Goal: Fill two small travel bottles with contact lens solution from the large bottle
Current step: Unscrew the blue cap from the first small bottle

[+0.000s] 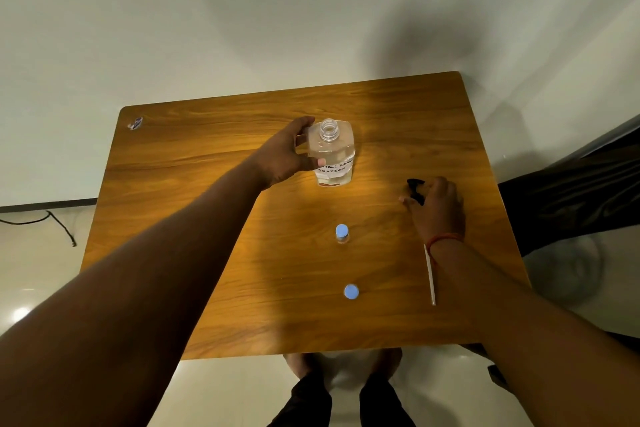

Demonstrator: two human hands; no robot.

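Gripping the large bottle (333, 152) from its left side, your left hand (282, 158) has the fingers curled over the far shoulder and the thumb pressed against the near face, just by the white handwritten label. The bottle stands upright on the wooden table (207, 156), its neck uncapped, and clear liquid fills it to around the shoulder. Your right hand (437, 208) rests on the table well to the right of the bottle, fingers bent over a black pump head (415, 190) and holding it against the surface. A thin white tube (430, 276) runs back along the table beside your right wrist, which wears a red thread. Two small travel bottles stand apart, both nearer you than the large one: the farther small bottle (342, 233) and the nearer small bottle (351, 291), each closed with a blue cap. Contents of either cannot be told.
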